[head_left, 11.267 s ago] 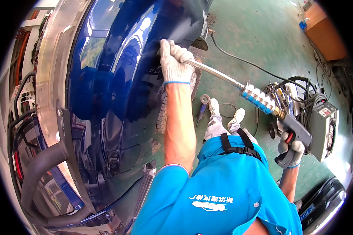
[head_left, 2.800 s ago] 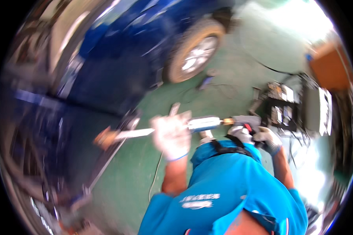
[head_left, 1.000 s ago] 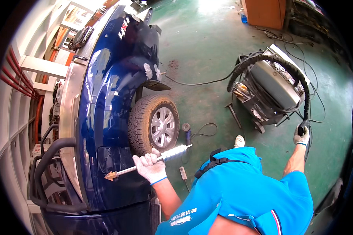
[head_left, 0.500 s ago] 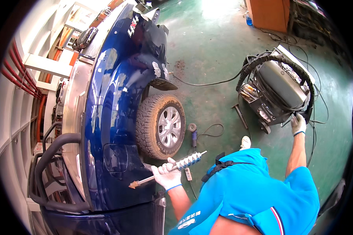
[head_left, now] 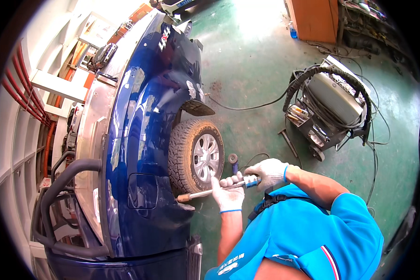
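My gloved left hand is closed around the metal shaft of a slide hammer. My gloved right hand grips the handle end of that tool, at its blue and silver part. The copper-coloured tip points left, beside the blue body panel just behind the rear wheel; whether it touches the panel, I cannot tell. The blue pickup carries dents and bare, sanded patches along its side. Just beyond my hands an angle grinder lies on the floor, its lower part hidden by them.
A welding machine on a wheeled cart stands to the right, wrapped in thick black cable. A hammer lies on the green floor beside it. A thin cable runs from the cart to the vehicle. An orange cabinet stands at the far right.
My right hand has left the cart and come over to the slide hammer's handle end. My left hand has moved up and right with the tool, and its tip now lies nearer the wheel.
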